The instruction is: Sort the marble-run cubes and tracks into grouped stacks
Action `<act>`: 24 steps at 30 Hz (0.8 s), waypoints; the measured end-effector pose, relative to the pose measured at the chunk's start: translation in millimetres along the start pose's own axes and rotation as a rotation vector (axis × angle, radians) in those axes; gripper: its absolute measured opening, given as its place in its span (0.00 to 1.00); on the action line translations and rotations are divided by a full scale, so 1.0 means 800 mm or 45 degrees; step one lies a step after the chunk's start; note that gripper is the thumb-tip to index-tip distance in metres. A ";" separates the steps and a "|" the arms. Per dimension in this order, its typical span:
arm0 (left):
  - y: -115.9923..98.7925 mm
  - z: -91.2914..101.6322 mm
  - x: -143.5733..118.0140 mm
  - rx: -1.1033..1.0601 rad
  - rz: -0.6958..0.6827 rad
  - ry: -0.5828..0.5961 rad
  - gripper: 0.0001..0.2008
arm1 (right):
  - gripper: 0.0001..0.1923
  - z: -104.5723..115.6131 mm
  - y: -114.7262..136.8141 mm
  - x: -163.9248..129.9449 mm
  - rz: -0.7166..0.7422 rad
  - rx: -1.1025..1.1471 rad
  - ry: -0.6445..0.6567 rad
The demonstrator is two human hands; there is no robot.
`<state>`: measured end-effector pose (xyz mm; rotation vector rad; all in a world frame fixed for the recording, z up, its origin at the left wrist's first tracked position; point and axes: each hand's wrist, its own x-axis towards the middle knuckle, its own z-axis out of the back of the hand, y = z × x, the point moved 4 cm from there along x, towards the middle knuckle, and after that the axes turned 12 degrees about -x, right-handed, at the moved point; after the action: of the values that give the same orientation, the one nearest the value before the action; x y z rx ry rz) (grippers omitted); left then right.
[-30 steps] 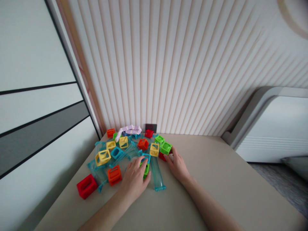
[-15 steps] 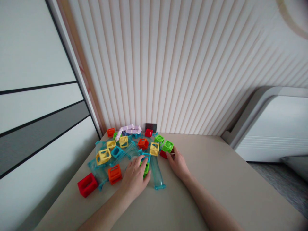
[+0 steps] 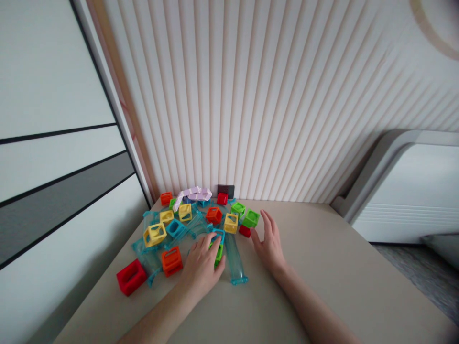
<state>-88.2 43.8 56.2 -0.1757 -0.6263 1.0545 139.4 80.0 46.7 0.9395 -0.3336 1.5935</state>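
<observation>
My left hand [image 3: 202, 265] is curled over a green cube block [image 3: 219, 253], and its fingertips also reach a blue block [image 3: 220, 233] just behind. Part of the green one is hidden by my fingers. My right hand [image 3: 268, 246] is open, thumb and fingers spread, with nothing in it. Just left of its fingers lie another green cube block [image 3: 251, 218] and a small red block [image 3: 245, 231]. A clear blue track piece [image 3: 235, 264] lies between my two hands. Beyond it stands a yellow cube block [image 3: 231, 223].
Several more blocks, among them an orange block [image 3: 172, 261] and a red block [image 3: 131, 277], spread over the table's left side with clear blue pieces. A lilac strip [image 3: 193, 193] and a black object [image 3: 225, 191] are near the ribbed wall [image 3: 247, 105]. A white cabinet [image 3: 53, 215] stands left.
My right hand has come off the green and red blocks at its side, drawing slightly right with its fingers spreading. My left hand stays on the green block.
</observation>
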 end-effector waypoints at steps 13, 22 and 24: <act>-0.001 -0.001 0.000 0.027 0.002 0.010 0.18 | 0.18 -0.016 0.069 0.004 0.501 -0.447 0.046; -0.001 0.002 0.001 0.025 -0.005 0.022 0.18 | 0.04 -0.005 0.071 0.012 0.547 -0.355 0.017; -0.001 0.002 0.001 0.020 -0.006 0.027 0.18 | 0.05 -0.002 0.071 0.013 0.557 -0.339 0.030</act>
<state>-88.0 43.9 58.1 -0.1711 -0.5991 1.0517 86.4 73.7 69.2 0.6686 -0.7556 1.8945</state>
